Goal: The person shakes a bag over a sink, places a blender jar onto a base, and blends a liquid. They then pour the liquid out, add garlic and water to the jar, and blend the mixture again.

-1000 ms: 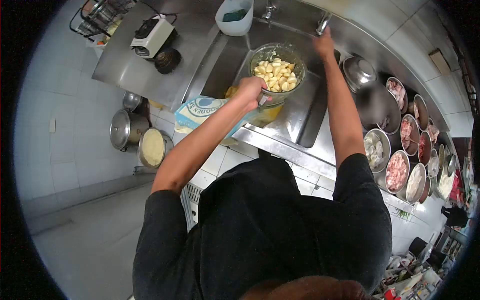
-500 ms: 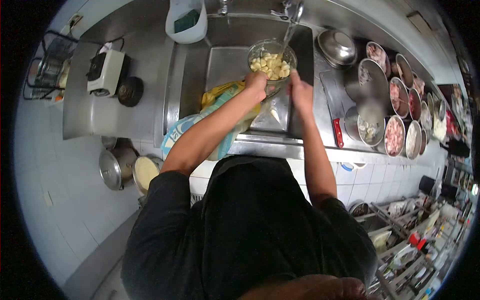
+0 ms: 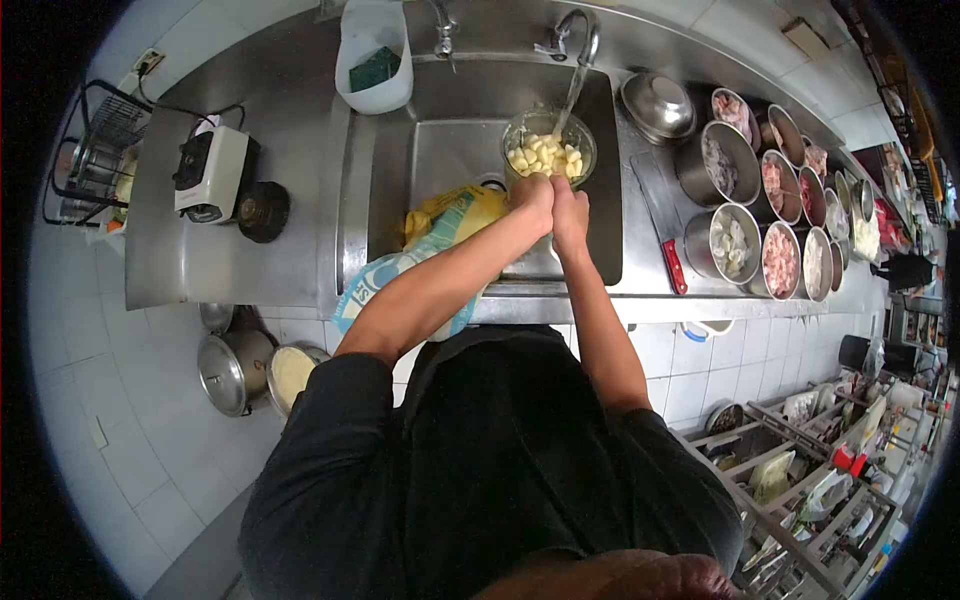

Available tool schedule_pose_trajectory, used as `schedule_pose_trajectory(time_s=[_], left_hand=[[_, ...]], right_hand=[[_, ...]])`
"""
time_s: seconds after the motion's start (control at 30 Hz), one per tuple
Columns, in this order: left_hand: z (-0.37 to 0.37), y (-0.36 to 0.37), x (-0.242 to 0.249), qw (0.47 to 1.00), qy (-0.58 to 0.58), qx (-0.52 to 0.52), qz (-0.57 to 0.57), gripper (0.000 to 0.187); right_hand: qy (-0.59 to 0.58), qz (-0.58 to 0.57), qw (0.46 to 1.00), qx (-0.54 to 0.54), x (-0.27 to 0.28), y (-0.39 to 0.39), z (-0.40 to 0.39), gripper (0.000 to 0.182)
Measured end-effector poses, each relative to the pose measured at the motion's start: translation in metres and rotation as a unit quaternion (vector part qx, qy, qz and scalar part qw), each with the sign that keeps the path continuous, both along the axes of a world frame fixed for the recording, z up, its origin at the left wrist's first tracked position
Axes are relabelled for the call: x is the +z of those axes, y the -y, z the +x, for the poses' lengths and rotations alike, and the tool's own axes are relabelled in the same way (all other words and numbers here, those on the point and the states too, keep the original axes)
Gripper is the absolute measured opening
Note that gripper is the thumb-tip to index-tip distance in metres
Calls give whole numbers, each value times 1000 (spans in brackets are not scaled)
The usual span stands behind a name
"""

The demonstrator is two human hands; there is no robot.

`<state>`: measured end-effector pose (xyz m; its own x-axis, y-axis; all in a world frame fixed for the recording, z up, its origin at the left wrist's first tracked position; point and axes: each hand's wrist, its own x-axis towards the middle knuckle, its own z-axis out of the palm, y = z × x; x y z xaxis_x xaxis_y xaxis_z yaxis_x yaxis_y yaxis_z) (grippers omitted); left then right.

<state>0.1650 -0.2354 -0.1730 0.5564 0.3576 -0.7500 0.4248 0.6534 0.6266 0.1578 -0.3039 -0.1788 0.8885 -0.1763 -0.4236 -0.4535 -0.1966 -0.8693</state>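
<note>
My left hand (image 3: 532, 200) and my right hand (image 3: 569, 212) are together just over the near rim of a clear bowl (image 3: 589, 142) in the sink. Both have their fingers closed; whatever they pinch is hidden behind the knuckles. Pale yellow, clove-like pieces (image 3: 545, 156) fill much of the bowl. From the curved faucet (image 3: 590, 42) a stream of water (image 3: 572, 100) falls into it. A yellow and light-blue printed bag (image 3: 440, 240) lies over the sink's front edge, under my left forearm.
A red-handled knife (image 3: 671, 262) lies on the steel counter right of the sink (image 3: 440, 140). Beyond it stand an upturned metal bowl (image 3: 660, 106) and several metal pots (image 3: 720, 165) of pale and pink food. On the left are a white appliance base (image 3: 212, 172) and a white container (image 3: 378, 98) holding a green pad.
My right hand has come in from the bowl's right side to meet my left hand. My left hand has shifted slightly right and down. The camera view has tilted a little.
</note>
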Motion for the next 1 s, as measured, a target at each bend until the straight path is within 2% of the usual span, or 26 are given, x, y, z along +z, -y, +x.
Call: schedule_pose_trajectory(time_s=[0.1, 0.2, 0.23, 0.3, 0.4, 0.5, 0.6, 0.7, 0.77, 0.8, 0.87, 0.9, 0.93, 0.97, 1.0], left_hand=[[-3, -5, 20, 999, 30, 11, -24, 29], [-6, -8, 38, 998, 54, 10, -44, 29], [-8, -9, 44, 997, 52, 3, -53, 28], [-5, -12, 55, 996, 57, -11, -70, 27], [8, -17, 31, 994, 86, -34, -66, 33], [10, -16, 17, 993, 92, -47, -49, 36], [13, -12, 13, 995, 82, -47, -13, 36], [7, -6, 18, 995, 81, -57, 0, 37], [6, -3, 18, 989, 124, -80, -29, 38], [-2, -6, 31, 991, 82, -98, -32, 35], [2, -14, 17, 966, 191, -157, -79, 38], [-3, -19, 39, 960, 165, -214, -75, 42], [-4, -17, 44, 964, 149, -206, -82, 41], [1, -31, 11, 964, 76, -244, -72, 37], [2, -27, 13, 969, 61, -234, -53, 36]], right_hand=[[13, -27, 1000, 8, -6, -5, 10, 73], [14, 22, 1000, 15, -6, -7, 20, 70], [47, 27, 999, 2, -11, -7, 24, 64], [41, 120, 992, -16, 27, -13, 20, 61], [42, 187, 981, -39, 48, -15, 24, 59], [36, 176, 981, -72, 45, -17, 25, 35], [111, 81, 981, -138, 15, -23, 35, 39], [32, 118, 985, -120, 26, -15, 34, 37], [-4, 111, 993, -37, 17, -6, 38, 34], [-8, 88, 996, -23, 14, 1, 42, 42], [20, -41, 999, -22, 0, -7, 34, 60], [29, -65, 996, -43, -3, -15, 35, 70], [-25, -44, 999, 2, 0, -11, 38, 93], [-46, -1, 999, -10, 21, -5, 33, 72], [-68, 41, 997, -24, 43, 0, 26, 54]])
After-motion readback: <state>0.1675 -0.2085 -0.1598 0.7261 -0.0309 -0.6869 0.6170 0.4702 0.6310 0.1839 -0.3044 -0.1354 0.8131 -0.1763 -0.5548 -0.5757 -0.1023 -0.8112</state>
